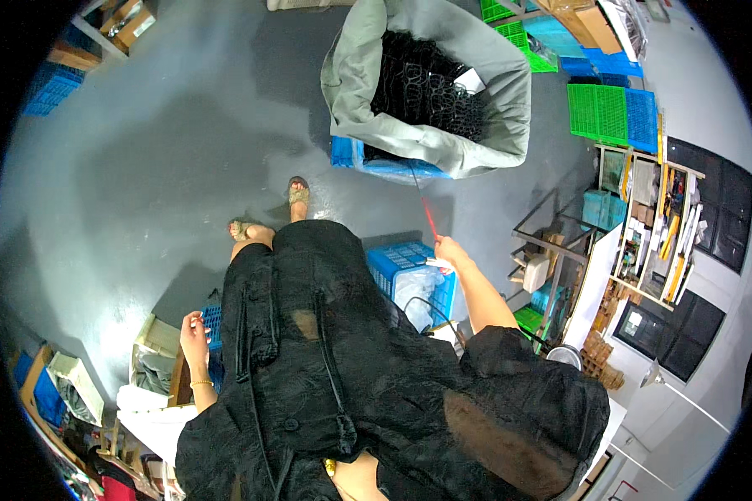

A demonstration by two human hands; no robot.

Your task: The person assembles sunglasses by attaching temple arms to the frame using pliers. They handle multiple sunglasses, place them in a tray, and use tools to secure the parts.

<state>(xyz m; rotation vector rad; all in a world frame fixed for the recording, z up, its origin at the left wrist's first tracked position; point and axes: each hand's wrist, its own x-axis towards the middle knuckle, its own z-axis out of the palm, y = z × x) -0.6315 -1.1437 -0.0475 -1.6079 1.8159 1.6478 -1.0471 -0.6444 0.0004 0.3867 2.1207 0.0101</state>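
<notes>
My right hand (451,253) is closed around the near end of a thin red cord (427,213); whether it is a cord or a rod I cannot make out. Its darker far end reaches the near side of a blue crate (342,152). A small white piece (439,263) shows at the same hand. That crate carries a large grey-green cloth liner (510,117), folded out over the rim, with a heap of black wiry looped pieces (430,88) inside. My left hand (195,338) hangs at my side, fingers loosely bent and nothing visible in them, beside a blue basket (214,326).
Another blue crate (393,259) with clear plastic in it stands under my right forearm. Green crates (597,113) and a loaded shelf (656,225) line the right side. A white table edge (154,426) and wooden boxes (154,351) are near my left. Grey floor (184,159) stretches ahead.
</notes>
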